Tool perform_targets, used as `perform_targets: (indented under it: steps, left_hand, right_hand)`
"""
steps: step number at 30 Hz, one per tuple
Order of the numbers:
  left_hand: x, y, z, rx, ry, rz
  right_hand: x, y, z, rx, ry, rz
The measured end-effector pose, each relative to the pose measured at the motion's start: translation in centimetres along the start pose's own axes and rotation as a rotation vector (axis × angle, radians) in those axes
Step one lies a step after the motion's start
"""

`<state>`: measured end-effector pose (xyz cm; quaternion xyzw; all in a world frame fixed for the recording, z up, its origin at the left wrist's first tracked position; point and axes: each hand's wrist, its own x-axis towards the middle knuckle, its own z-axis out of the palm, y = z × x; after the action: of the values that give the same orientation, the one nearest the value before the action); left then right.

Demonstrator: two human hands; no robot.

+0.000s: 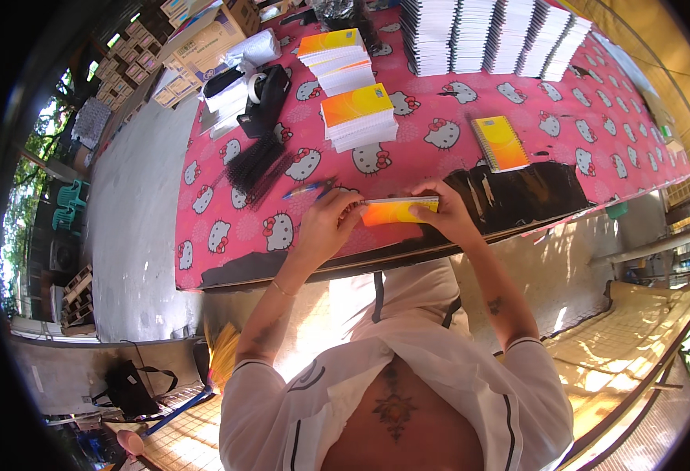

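A small yellow and orange notebook (396, 212) is held level just over the table's near edge, its white page edge along the top. My right hand (448, 213) grips its right end, thumb on the cover and fingers behind. At the left end my left hand (331, 221) is closed, fingertips pinched at the notebook's corner. Whether a binding coil is between those fingers is too small to make out. Just beyond my left hand lies a blue-handled tool (307, 189), blurred. Black plastic binding coils (257, 166) are heaped farther left.
The table has a pink cartoon-cat cover (441, 135), torn dark near the front. A spiral notebook (500, 144) lies on the right. Two notebook stacks (358, 118) stand ahead, with tall stacks of spiral-bound notebooks (470, 38) behind. A black tape dispenser (265, 100) stands left, boxes (211, 43) beyond.
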<state>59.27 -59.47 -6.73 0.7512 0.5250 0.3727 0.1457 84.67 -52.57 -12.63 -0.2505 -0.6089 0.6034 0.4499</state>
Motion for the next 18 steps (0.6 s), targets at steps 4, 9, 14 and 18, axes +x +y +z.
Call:
perform_targets:
  steps: [4,9,14,18]
  left_hand:
    - [0.1,0.4,-0.1,0.003,0.005,0.010]
    - [-0.1,0.2,-0.2,0.015,0.005,0.028]
    - [-0.2,-0.1,0.0,0.012,0.000,0.052]
    - [0.0,-0.3,-0.5,0.056,-0.030,0.067]
  right_hand:
    - [-0.3,0.7,0.5,-0.184,0.008,-0.005]
    - [-0.3,0.3,0.8,-0.072,-0.040,0.102]
    - [-0.5,0.5,0.8,-0.130,-0.100,0.112]
    - [-0.5,-0.2,1.1,-0.168,-0.109,0.116]
